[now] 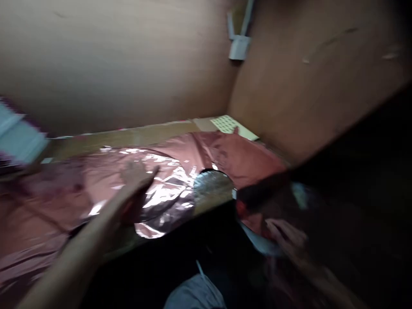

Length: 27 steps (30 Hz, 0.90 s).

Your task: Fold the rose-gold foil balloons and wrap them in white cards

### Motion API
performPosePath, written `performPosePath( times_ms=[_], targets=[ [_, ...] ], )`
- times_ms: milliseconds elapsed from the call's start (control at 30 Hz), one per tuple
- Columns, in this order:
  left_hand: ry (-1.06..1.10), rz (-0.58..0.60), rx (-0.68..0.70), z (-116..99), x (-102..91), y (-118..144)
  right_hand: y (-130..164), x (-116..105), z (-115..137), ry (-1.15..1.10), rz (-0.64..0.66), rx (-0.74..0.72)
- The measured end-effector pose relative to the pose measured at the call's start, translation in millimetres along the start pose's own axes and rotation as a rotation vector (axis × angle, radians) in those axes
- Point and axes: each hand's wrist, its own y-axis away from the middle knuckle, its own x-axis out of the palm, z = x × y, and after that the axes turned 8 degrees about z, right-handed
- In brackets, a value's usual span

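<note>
A long piece of shiny rust-pink fabric (180,150) lies across a table, creased and bright with reflections. A curved gap in it shows the tabletop. My left hand (137,174) rests on the glossy part, fingers spread and nearly flat. At the right, the fabric hangs past the table's front edge, with a pale strip (259,240) along its lower side. My right hand (286,236) is at that hanging end, its fingers closed on the fabric's edge. Motion blur and shadow soften the right fingers.
A tan board wall (128,64) rises behind the table (119,139), and a brown panel (309,86) closes the right side. A pale yellow patterned card (231,126) lies in the back corner. Above hangs a white box (239,47). A light-coloured stack (19,133) stands far left.
</note>
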Motion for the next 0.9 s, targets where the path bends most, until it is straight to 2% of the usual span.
performPosePath(
  times_ms=[100, 167, 267, 333, 400, 467, 533, 633, 733, 800, 867, 900],
  targets=[
    [0.041, -0.145, 0.128, 8.8, 8.6, -15.4, 27.2, -31.5, -24.0, 0.107, 0.077, -0.019],
    [0.089, -0.197, 0.195, 13.0, 15.3, -22.4, 39.5, -39.6, -31.4, 0.181, 0.124, -0.101],
    [0.12, -0.187, 0.189, 14.5, 17.9, -22.9, 46.7, -35.3, -33.8, 0.315, 0.12, -0.194],
    [0.137, -0.163, 0.157, 11.4, 14.7, -20.7, 43.1, -28.9, -33.0, 0.391, 0.121, -0.213],
    [0.195, -0.18, 0.182, 5.8, 9.1, -17.9, 34.9, -24.6, -32.2, 0.434, 0.147, -0.236],
    [0.27, -0.222, 0.25, -1.4, 1.7, -13.4, 25.1, -23.9, -32.4, 0.414, 0.177, -0.278],
    [0.297, -0.239, 0.288, -10.4, -7.3, -6.3, 14.5, -26.7, -34.9, 0.299, 0.236, -0.268],
    [0.207, -0.226, 0.33, -30.0, -20.4, 8.8, -4.2, -34.9, -43.4, 0.023, 0.403, -0.076],
    [0.148, -0.251, 0.481, -60.5, -25.5, 24.8, -26.3, -44.5, -54.0, -0.189, 0.59, 0.074],
    [0.211, -0.253, 0.586, -86.5, -21.2, 35.8, -39.5, -50.3, -59.3, -0.307, 0.716, 0.08],
    [0.332, -0.163, 0.671, -115.0, -10.9, 48.7, -48.6, -54.5, -62.3, -0.395, 0.795, 0.079],
    [0.411, -0.094, 0.715, -129.5, -4.1, 56.5, -51.1, -55.6, -63.2, -0.407, 0.795, 0.091]
  ],
)
